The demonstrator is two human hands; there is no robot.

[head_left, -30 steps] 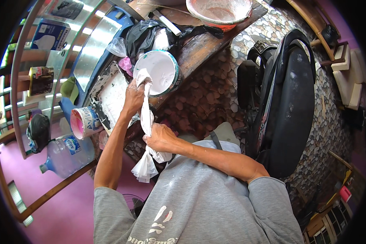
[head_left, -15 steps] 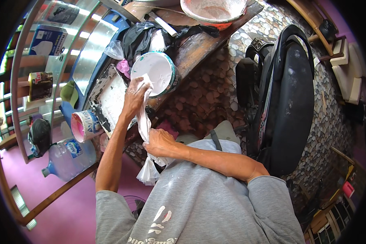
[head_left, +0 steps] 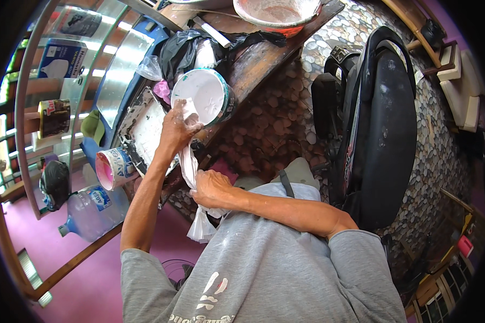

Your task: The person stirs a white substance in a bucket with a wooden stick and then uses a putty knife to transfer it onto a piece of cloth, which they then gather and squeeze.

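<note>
A long, twisted white plastic bag (head_left: 188,166) stretches between my two hands. My left hand (head_left: 173,129) is closed on its upper part at the near rim of a white bucket (head_left: 224,89), thumb out to the right. Lower down, close to my shirt, my right hand (head_left: 213,188) is wrapped around the bag, and its loose end hangs below that hand. White residue coats the bucket's inside. Whether anything is in the bag I cannot tell.
The bucket stands on a worn wooden bench (head_left: 258,67) beside a white-smeared tray (head_left: 145,126), black plastic bags (head_left: 180,54) and an orange-rimmed basin (head_left: 277,13). A paint pail (head_left: 113,168) and a clear water jug (head_left: 97,212) are to the left. A motorcycle (head_left: 382,129) stands on the right.
My left hand has shifted slightly left and down along the bag, and its thumb now sticks out to the right. My right hand stays nearly in place, still gripping the bag.
</note>
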